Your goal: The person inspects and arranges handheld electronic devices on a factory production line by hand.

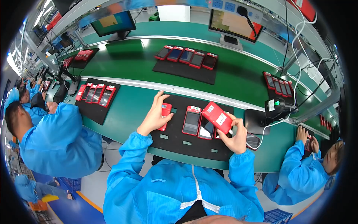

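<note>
Green workbench (128,102), handling seemingly midway.
Left hand (151,118) grasps a red device (165,109), right hand (237,138) another device (217,117); screen-up units (191,121) lie unheld.

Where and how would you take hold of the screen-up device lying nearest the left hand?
The device is probably best taken by its left long edge, coming from the person's left. It lies flat, and bare black mat on that side gives fingers room, while the neighbouring device sits close on its right. An edge grip should also spare the screen.
</note>
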Tool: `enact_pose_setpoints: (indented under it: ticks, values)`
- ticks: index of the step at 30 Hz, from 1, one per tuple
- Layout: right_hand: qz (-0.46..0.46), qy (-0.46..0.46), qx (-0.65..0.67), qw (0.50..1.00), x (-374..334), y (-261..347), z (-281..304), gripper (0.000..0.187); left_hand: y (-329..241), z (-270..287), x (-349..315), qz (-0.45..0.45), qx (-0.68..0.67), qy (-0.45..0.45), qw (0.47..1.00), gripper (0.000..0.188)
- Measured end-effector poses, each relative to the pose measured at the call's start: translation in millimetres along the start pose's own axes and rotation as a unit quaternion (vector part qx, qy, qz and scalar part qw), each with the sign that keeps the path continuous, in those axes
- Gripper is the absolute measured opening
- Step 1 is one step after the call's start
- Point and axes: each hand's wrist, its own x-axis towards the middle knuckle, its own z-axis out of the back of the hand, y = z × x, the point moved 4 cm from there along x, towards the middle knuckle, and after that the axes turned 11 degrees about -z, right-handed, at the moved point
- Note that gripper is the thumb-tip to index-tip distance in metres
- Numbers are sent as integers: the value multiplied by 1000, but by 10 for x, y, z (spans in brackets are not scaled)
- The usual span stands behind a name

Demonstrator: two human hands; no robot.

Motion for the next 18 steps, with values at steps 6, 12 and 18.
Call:
enact_pose_setpoints:
  ticks: [6,12,18]
  values:
    - [-16,69,79,994,15,251,-190,56,-455,42,31,-87,-240,-12,967,75]
    - [-10,90,89,992,36,385,-304,56,-764,-308,-2,-86,-400,-4,913,84]
    - [-21,99,88,991,40,369,-359,56,-727,-616,-49,-32,-516,-31,856,76]
